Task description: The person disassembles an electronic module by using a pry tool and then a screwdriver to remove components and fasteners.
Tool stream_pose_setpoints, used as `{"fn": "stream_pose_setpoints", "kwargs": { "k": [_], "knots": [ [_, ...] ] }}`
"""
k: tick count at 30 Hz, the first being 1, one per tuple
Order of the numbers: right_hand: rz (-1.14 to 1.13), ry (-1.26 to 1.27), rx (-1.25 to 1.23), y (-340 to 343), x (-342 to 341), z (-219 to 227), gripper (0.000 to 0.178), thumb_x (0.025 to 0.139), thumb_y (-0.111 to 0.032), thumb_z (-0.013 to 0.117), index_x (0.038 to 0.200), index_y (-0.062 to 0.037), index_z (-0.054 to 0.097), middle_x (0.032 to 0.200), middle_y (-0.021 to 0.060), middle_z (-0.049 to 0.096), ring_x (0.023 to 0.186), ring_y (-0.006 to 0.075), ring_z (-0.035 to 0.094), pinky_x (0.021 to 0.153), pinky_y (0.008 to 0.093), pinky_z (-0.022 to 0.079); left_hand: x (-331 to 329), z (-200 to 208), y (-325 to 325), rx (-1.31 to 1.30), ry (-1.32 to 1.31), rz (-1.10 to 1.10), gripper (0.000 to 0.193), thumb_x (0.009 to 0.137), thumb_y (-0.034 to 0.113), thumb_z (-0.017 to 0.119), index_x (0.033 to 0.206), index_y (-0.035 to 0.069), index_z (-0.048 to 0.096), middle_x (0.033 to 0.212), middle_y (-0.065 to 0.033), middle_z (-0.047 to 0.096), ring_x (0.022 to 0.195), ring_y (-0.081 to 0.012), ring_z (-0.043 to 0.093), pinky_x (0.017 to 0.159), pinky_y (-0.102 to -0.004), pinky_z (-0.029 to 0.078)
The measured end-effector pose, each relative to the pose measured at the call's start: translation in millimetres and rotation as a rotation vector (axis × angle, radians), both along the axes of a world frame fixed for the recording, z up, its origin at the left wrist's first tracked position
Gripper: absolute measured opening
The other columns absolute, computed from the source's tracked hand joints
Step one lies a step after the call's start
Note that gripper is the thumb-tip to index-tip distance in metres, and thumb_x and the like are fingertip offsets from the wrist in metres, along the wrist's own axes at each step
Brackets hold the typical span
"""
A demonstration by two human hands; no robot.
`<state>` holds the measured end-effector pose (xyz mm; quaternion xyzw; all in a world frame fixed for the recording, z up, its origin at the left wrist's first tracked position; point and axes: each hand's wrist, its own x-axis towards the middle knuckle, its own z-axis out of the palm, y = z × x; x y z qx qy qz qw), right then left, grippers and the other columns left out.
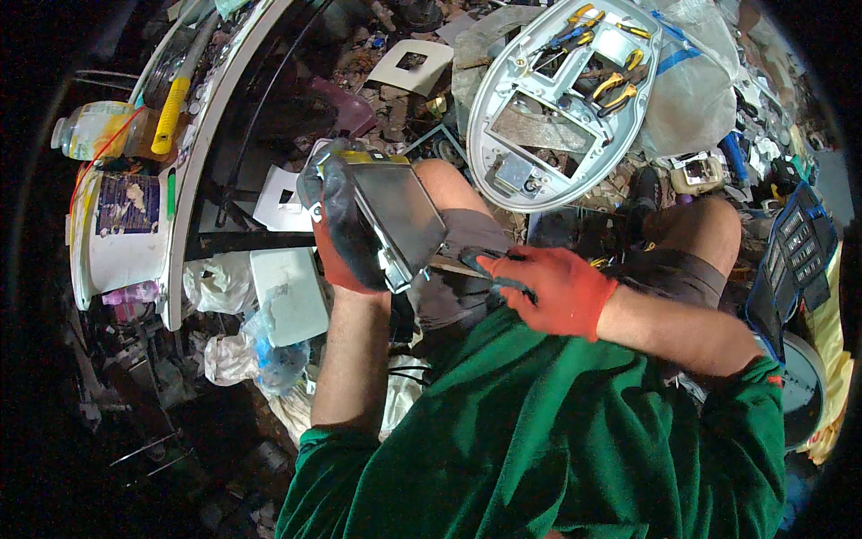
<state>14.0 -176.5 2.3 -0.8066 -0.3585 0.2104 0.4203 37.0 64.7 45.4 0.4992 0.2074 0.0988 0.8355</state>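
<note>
My left hand [341, 220], in a red and black work glove, is wrapped round a flat display unit [402, 214] with a grey screen and a metal edge. It is held tilted above my left thigh. Just to the right, my right hand [558, 292] wears a matching glove. Its fingers are bent together near the unit's lower right corner, apart from it. Whatever they may grip is hidden by the dark fingertips.
An oval grey plastic housing [489, 135] lies ahead, carrying yellow-handled pliers [615, 94] and other hand tools. On the left ledge are a yellow-handled tool [171, 115] and a jar [90, 130]. A dark tool case [790, 251] stands at right. Scrap covers the ground.
</note>
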Motion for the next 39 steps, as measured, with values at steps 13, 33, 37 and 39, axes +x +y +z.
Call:
{"fn": "stream_pose_setpoints", "kwargs": {
  "k": [13,33,37,39],
  "knots": [
    [0.243,-0.076,-0.018,-16,40,9,0.05,0.088,-0.016,0.059,0.137,-0.0125,0.055,0.101,0.0204,0.065,0.091,0.04,0.062,0.084,0.0474,0.051,2,-2,-1,0.063,-0.059,-0.17,0.045,0.095,0.03,0.064,0.135,0.016,0.048,0.116,-0.0066,0.06,0.101,-0.0196,0.061,0.083,-0.0372,0.053],
    [-0.077,0.074,0.071,2,-9,-17,0.049,0.091,-0.018,0.059,0.138,-0.0096,0.051,0.12,0.023,0.061,0.104,0.042,0.062,0.092,0.0458,0.052,8,-5,-6,0.064,-0.159,-0.059,0.044,0.096,0.035,0.062,0.133,0.017,0.047,0.105,-0.0035,0.06,0.092,-0.0159,0.063,0.076,-0.0326,0.054],
    [0.025,0.048,0.124,-8,7,-20,0.05,0.091,-0.018,0.059,0.139,-0.0078,0.051,0.12,0.0242,0.062,0.107,0.0412,0.062,0.094,0.0451,0.05,12,-2,0,0.178,-0.138,-0.124,0.044,0.097,0.037,0.062,0.132,0.016,0.048,0.106,-0.0041,0.06,0.093,-0.0162,0.063,0.077,-0.0336,0.055],
    [0.051,0.066,0.082,-17,18,-9,0.05,0.091,-0.017,0.059,0.139,-0.0067,0.051,0.119,0.0244,0.063,0.107,0.0405,0.062,0.095,0.0446,0.05,12,-3,-1,0.158,-0.15,-0.1,0.043,0.097,0.037,0.061,0.132,0.015,0.048,0.106,-0.0043,0.06,0.094,-0.0161,0.063,0.077,-0.0338,0.055]
  ]
}}
